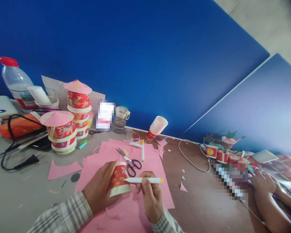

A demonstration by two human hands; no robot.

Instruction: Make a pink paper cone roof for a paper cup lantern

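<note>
My left hand [100,186] is wrapped round a red patterned paper cup [120,176], which stands rim down and slightly tilted over the pink paper [133,210]. Yellow-green marks show on its pale rim band. Between the thumb and fingers of my right hand [151,197] is a white marker [145,180] with a yellow end, its tip at the cup's right side. Just behind the cup lie black-handled scissors [129,160], blades apart. Near them on the paper are another white marker [143,150] and a white marker-like piece [135,145].
Stacked cup towers with pink cone roofs [57,118] stand at left, near a plug cable [26,162] and a bottle [19,84]. A glass jar [121,119] and stacked cups [157,127] line the blue partition [135,64]. At right, another person's hands [263,183] rest near small cup crafts [223,155].
</note>
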